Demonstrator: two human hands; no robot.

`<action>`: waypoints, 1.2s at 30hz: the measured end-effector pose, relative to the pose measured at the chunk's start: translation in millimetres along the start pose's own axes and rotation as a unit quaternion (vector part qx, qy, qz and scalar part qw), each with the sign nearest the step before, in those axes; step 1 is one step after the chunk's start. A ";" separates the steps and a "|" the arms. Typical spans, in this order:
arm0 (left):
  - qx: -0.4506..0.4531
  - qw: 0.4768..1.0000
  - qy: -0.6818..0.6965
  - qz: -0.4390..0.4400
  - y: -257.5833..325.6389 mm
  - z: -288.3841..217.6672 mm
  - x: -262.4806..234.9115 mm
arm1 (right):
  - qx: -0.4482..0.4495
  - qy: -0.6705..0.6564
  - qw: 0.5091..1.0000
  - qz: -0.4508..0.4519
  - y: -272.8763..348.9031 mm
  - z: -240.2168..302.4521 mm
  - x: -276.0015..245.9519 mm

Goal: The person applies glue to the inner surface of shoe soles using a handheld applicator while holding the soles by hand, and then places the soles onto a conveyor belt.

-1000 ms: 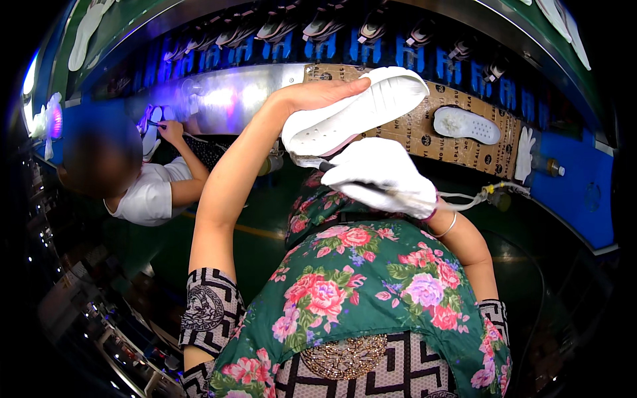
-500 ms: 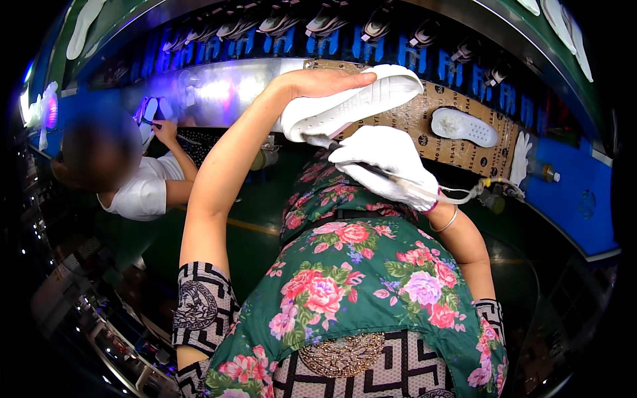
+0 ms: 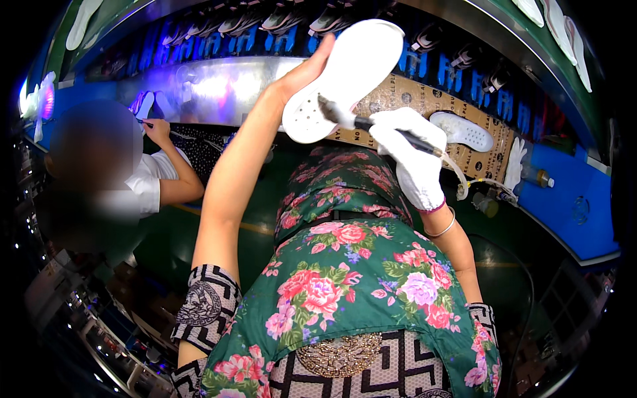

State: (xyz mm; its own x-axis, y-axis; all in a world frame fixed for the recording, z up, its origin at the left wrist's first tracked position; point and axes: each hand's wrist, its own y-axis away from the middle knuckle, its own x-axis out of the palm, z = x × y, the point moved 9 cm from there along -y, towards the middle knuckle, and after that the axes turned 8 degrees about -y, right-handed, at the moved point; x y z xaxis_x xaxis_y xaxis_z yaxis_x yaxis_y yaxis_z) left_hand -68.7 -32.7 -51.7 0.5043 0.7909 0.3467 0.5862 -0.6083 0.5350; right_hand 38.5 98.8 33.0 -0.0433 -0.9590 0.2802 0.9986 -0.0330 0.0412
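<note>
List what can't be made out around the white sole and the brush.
- Head view: the left hand fingers, hidden behind the white shoe sole.
- Brush handle, covered by the gloved right hand.
- Shoes on the rack, too small and cut off by the edge.

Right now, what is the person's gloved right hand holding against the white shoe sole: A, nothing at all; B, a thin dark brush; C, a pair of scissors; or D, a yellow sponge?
B: the right hand in its white glove grips a thin dark brush whose tip rests on the white shoe sole, which the bare left hand holds up.
</note>
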 end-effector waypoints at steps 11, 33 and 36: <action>0.149 0.965 0.211 -0.048 7.4 52.7 22.3 | -0.148 0.196 0.969 0.010 -28.8 32.7 -11.1; 0.201 0.899 0.389 0.025 35.7 31.0 63.1 | -0.195 0.114 0.974 -0.011 3.1 53.8 5.7; 0.194 0.897 0.396 -0.005 31.3 36.3 66.1 | -0.228 0.157 0.961 -0.005 -1.1 74.4 10.7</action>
State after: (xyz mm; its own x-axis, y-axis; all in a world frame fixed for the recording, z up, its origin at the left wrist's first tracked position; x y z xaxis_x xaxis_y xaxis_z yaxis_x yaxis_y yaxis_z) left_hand 6.0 -1.9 -40.0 -0.0220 0.5025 0.8643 0.8424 -0.4563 0.2867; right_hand 34.7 109.5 107.4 -0.1129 -0.9933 -0.0240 0.9110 -0.0938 -0.4015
